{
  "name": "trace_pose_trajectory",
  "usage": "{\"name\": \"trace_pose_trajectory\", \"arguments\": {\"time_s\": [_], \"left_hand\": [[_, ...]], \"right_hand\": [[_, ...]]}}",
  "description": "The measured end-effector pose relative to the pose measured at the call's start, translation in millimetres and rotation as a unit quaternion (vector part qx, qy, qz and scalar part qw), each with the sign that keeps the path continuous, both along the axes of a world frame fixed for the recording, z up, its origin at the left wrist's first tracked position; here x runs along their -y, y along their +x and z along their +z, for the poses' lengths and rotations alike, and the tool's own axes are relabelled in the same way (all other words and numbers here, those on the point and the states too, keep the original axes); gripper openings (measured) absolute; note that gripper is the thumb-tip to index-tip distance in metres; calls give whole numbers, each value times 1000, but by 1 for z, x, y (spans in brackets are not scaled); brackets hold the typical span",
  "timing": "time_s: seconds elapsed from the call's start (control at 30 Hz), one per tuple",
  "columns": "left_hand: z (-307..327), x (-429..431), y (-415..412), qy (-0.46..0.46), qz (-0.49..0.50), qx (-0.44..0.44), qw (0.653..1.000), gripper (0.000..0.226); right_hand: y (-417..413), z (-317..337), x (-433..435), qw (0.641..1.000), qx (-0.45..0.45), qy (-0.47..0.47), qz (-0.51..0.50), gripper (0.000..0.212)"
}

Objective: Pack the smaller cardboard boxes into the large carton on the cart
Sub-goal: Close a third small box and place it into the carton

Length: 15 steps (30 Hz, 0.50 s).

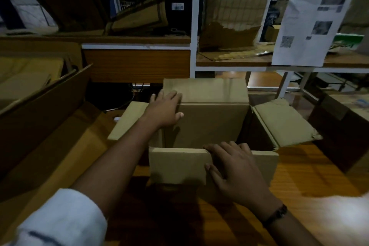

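Observation:
A large open carton [265, 164] stands in the middle on a wooden surface, its flaps folded outward. A smaller closed cardboard box [213, 114] stands partly inside it, sticking up above the rim on the far left side. My left hand [164, 109] grips the small box's upper left edge, fingers over the top and thumb on the near face. My right hand [231, 168] rests on the carton's near flap [179, 168], fingers curled over its upper edge. The carton's inside to the right of the small box is dark.
Flattened cardboard sheets [42, 118] lean at the left. A white metal rack [195, 32] with torn cardboard and a printed paper sheet [307, 26] stands behind. Another brown box [343, 128] sits at the right. The wooden surface [307, 175] extends right of the carton.

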<state>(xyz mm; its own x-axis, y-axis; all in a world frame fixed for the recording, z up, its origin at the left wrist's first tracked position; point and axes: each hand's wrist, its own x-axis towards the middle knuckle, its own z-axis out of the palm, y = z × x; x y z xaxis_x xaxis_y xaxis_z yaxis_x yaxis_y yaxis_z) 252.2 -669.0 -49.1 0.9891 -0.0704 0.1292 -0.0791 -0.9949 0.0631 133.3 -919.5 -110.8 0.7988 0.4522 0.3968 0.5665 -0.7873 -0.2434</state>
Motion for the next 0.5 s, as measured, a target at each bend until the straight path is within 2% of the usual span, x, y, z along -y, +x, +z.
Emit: {"name": "trace_pose_trajectory", "arguments": {"time_s": [0.1, 0.2, 0.3, 0.5], "left_hand": [[-14, -7, 5, -40, 23, -41, 998, 77], [-18, -6, 6, -19, 32, -43, 998, 73], [-17, -5, 8, -18, 37, -49, 998, 69], [-21, -5, 8, -16, 38, -40, 998, 67]], "right_hand": [[-1, 12, -3, 1000, -15, -20, -1, 46], [5, 37, -7, 996, -92, 12, -12, 27], [42, 56, -9, 989, -134, 19, -51, 25], [131, 79, -5, 983, -92, -97, -124, 69]]}}
